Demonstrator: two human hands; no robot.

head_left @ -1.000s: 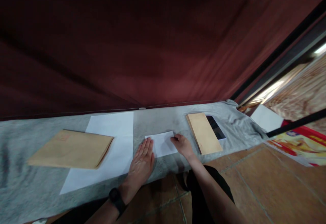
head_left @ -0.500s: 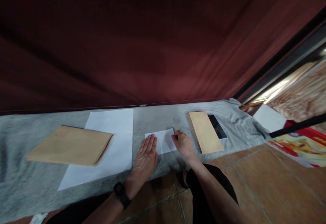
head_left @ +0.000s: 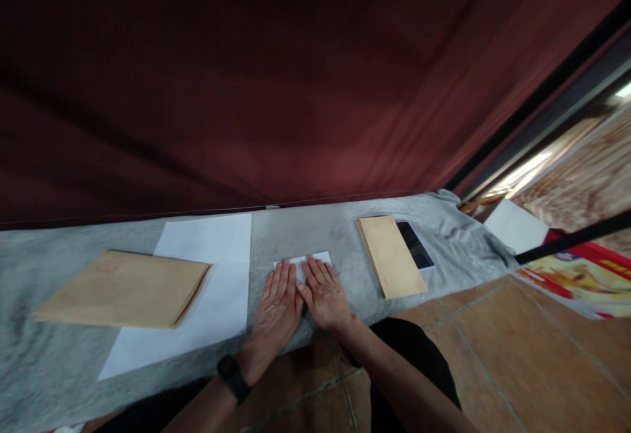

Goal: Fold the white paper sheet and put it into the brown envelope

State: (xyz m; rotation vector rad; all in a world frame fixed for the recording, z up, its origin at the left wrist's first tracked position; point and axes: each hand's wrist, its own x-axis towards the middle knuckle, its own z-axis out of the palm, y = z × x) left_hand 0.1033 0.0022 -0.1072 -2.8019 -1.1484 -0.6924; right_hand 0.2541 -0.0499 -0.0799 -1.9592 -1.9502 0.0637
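A small folded sheet of white paper (head_left: 323,257) lies on the grey cloth, mostly covered by my hands. My left hand (head_left: 280,298) rests flat on its left part, fingers stretched out. Beside it, my right hand (head_left: 325,294) also lies flat on the paper, fingers pointing away from me. The two thumbs almost meet. Only the paper's far edge and right corner show past the fingertips.
To the left, brown envelopes (head_left: 128,288) lie over large white sheets (head_left: 224,288). More brown envelopes (head_left: 392,255) partly cover a dark phone (head_left: 415,246) on the right. The grey cloth (head_left: 315,229) ends at a dark red curtain (head_left: 296,124). A red and yellow box (head_left: 586,275) stands at far right.
My right hand has moved left from the paper's right edge, opened from a pinch and flattened beside my left hand. Less of the paper shows now. The view has shifted slightly.
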